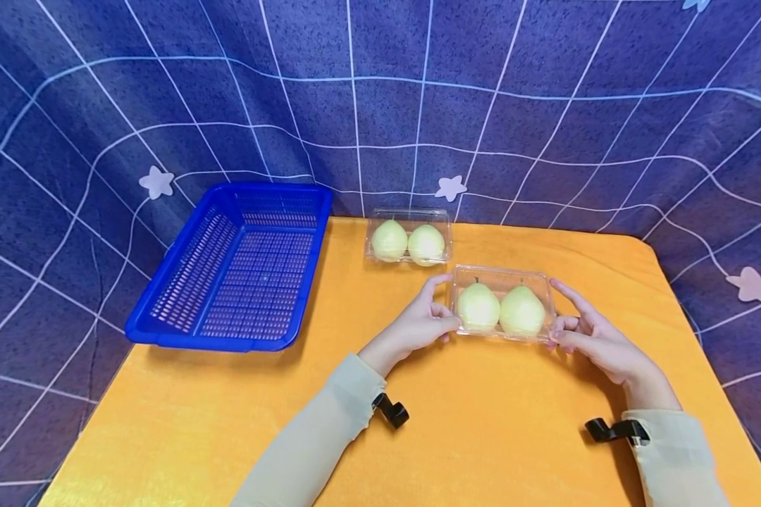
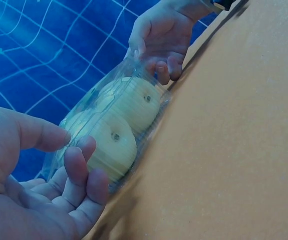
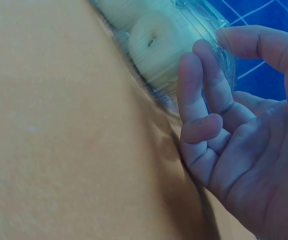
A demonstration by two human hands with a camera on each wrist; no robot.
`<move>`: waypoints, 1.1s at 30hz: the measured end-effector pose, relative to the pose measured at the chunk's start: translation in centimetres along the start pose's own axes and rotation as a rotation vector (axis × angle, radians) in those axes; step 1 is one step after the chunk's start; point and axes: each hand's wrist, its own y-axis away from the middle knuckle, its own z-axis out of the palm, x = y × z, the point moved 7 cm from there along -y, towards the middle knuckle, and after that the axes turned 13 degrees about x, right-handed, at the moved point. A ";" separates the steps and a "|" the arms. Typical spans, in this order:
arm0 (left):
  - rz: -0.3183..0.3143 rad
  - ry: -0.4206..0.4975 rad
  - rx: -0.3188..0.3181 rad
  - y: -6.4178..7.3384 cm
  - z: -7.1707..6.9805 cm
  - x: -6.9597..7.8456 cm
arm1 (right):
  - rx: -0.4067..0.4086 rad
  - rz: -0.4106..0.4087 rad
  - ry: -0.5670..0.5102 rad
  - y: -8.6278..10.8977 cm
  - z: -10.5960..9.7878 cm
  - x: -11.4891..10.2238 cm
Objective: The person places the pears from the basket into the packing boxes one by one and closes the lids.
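A clear plastic clamshell box (image 1: pixel 504 270) with two pale green pears (image 1: pixel 523 310) in it is held between both hands near the table's middle right. My left hand (image 1: pixel 421 320) grips its left end, thumb at the near corner and index finger at the far one. At the opposite end my right hand (image 1: pixel 583 331) pinches the box in the same way. In the left wrist view the blossom ends of both pears (image 2: pixel 111 142) face the camera through the plastic. The right wrist view has the thumb and fingertips (image 3: pixel 204 50) right at the box's end.
Behind it, a second clear box (image 1: pixel 409 214) holding two pears stands near the table's back edge. A blue perforated basket (image 1: pixel 297 331) sits at the left. An orange cloth (image 1: pixel 456 451) covers the table; a blue curtain (image 1: pixel 380 113) hangs behind.
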 end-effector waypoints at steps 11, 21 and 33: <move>0.005 -0.002 -0.002 -0.2 -0.1 -0.3 | -0.013 0.008 -0.006 0.0 0.1 -0.1; 0.003 -0.003 0.000 -0.2 0.0 -0.2 | -0.013 -0.010 0.012 -0.1 0.2 -0.1; -0.002 0.007 0.009 -0.1 0.0 -0.1 | -0.001 0.023 0.025 0.0 0.0 0.2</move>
